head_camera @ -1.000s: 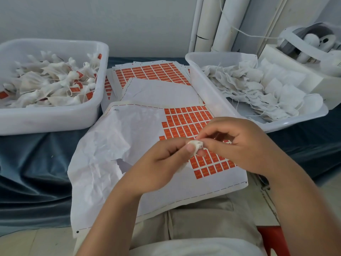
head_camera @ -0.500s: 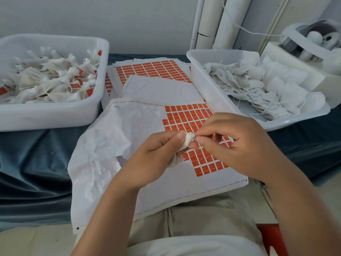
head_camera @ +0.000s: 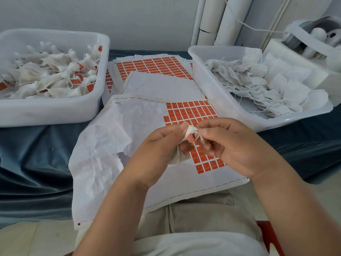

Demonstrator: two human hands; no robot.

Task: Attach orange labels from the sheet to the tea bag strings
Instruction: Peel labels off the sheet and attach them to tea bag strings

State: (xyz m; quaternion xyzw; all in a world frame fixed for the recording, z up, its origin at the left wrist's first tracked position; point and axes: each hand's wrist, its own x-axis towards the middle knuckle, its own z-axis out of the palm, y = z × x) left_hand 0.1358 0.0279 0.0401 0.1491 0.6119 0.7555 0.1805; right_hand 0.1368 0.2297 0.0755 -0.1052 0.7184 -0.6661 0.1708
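My left hand is gripping the tea bag by its bunched neck, fingers curled round it, while my right hand is pinching the string just beside it. Both are hovering over the label sheet, its orange labels showing behind the fingers. Left tub is holding labelled bags, right tub plain ones.

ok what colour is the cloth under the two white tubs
Dark teal-blue with a slight sheen; the cloth shows best in the head view.
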